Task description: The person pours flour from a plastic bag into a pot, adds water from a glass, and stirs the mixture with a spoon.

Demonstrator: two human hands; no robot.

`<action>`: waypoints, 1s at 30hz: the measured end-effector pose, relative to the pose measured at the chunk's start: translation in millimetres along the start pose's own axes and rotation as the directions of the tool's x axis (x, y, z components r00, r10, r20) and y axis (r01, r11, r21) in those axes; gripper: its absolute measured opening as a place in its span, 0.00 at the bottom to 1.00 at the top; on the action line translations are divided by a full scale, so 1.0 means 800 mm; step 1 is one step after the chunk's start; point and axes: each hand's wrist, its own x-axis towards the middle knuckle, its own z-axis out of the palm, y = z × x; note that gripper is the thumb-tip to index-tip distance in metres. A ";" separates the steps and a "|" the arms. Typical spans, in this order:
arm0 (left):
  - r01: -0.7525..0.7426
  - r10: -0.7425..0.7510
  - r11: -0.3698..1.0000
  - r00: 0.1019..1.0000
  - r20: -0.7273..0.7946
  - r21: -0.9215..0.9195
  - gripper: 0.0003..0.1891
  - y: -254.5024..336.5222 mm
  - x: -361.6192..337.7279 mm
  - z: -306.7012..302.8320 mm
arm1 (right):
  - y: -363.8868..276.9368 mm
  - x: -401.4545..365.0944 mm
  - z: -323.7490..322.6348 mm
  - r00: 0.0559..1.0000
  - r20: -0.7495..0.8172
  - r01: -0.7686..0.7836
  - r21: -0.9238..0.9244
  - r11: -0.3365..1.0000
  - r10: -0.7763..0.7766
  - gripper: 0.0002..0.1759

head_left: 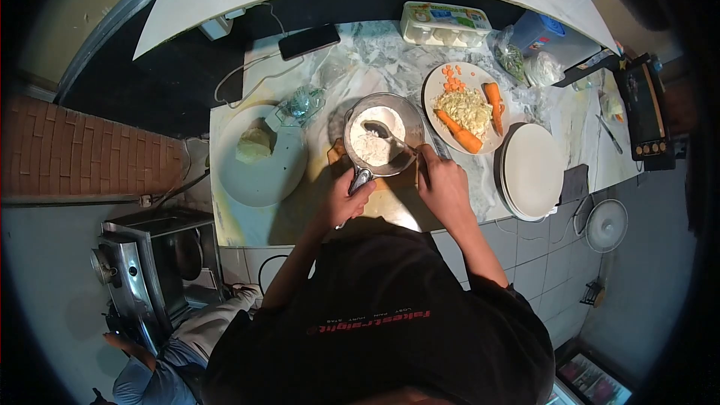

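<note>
A metal pan (347, 135) holding white flour (373, 151) is in front of me on the marble counter. My left hand (347, 199) is closed round its handle at the lower left. My right hand (444, 186) pinches the handle of a spoon (386, 135), whose bowl rests in the flour. Just right of the pan, a white plate (437, 79) carries chopped pale vegetable, diced carrot and larger orange carrot pieces. To the left, a pale round plate (262, 184) bears a piece of cabbage (253, 145).
Stacked white plates (534, 169) stand at the right. Behind are a phone (309, 42) with a cable, an egg box (445, 25) and plastic bags (544, 69). A toaster oven (651, 112) is far right. Another person (161, 375) is at the lower left.
</note>
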 end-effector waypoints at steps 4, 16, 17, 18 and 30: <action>-0.012 0.012 0.998 1.000 -0.005 0.055 0.08 -0.007 -0.002 0.002 | 0.015 0.012 0.026 1.000 -0.014 -0.020 0.113 0.993 0.022 0.14; 0.120 -0.121 0.993 0.992 0.037 0.006 0.08 -0.014 -0.001 -0.002 | 0.046 0.005 0.033 0.967 -0.140 -0.170 0.275 0.946 0.215 0.19; 0.127 -0.128 0.992 0.991 0.049 0.015 0.08 -0.011 0.001 -0.002 | 0.052 0.002 0.030 0.955 -0.161 -0.197 0.275 0.941 0.248 0.19; 0.127 -0.128 0.992 0.990 0.061 0.024 0.08 -0.010 0.003 -0.002 | 0.056 0.000 0.028 0.943 -0.181 -0.223 0.277 0.935 0.279 0.20; -0.183 0.257 0.823 0.964 -0.066 0.537 0.11 -0.047 0.019 -0.025 | 0.083 -0.044 -0.033 0.871 -0.302 -0.255 0.398 0.881 0.388 0.09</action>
